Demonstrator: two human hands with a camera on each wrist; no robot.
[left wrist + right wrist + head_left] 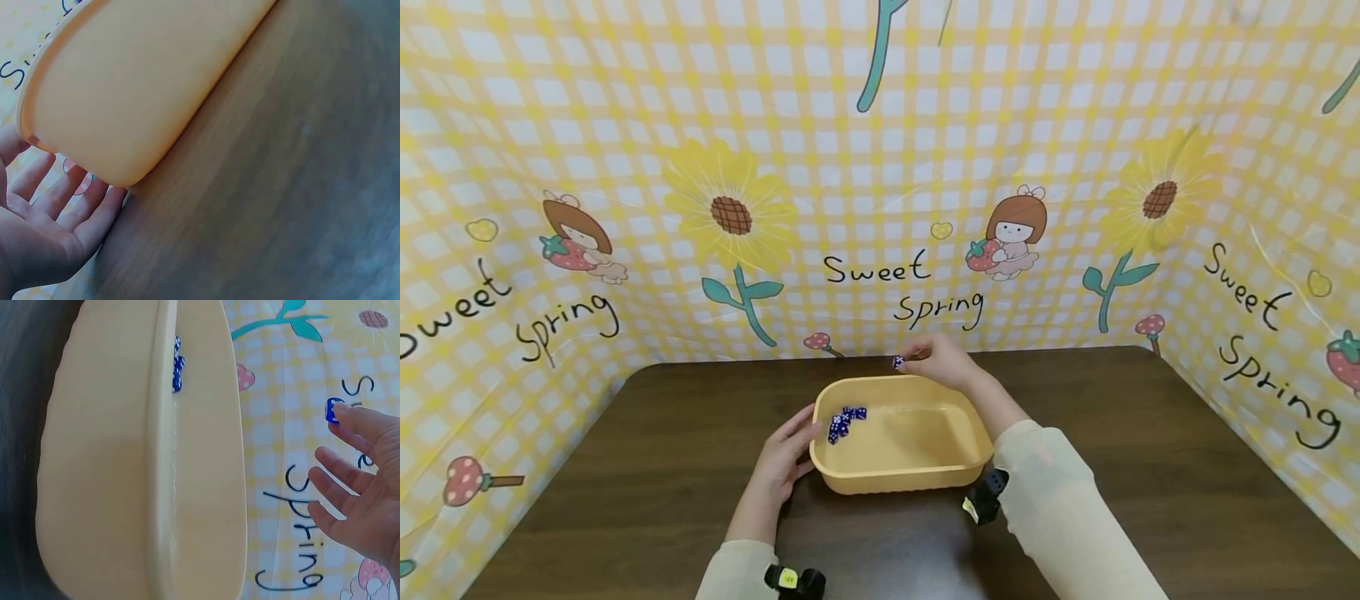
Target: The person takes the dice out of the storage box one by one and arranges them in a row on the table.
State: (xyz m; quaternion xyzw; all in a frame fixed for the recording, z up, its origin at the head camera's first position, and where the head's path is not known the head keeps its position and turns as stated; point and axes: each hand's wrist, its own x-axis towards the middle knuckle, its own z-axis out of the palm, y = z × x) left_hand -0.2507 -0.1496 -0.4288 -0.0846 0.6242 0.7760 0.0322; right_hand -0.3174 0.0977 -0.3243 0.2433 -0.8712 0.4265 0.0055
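In the head view, blue dice (pixel 844 422) cluster inside the yellow tub (pixel 902 481), at its left end. The left hand (pixel 784 457) holds that end of the tub, thumb at the rim; the right hand (pixel 942 362) reaches to the tub's far side, fingers pinching a single die (pixel 898 362). The left wrist view shows fingers spread against the tub's outer wall. In the right wrist view, the remaining fingers extend loosely, apart from the tub.

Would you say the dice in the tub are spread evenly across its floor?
No, in the head view the dice are bunched at one end of the tub, near the left hand.
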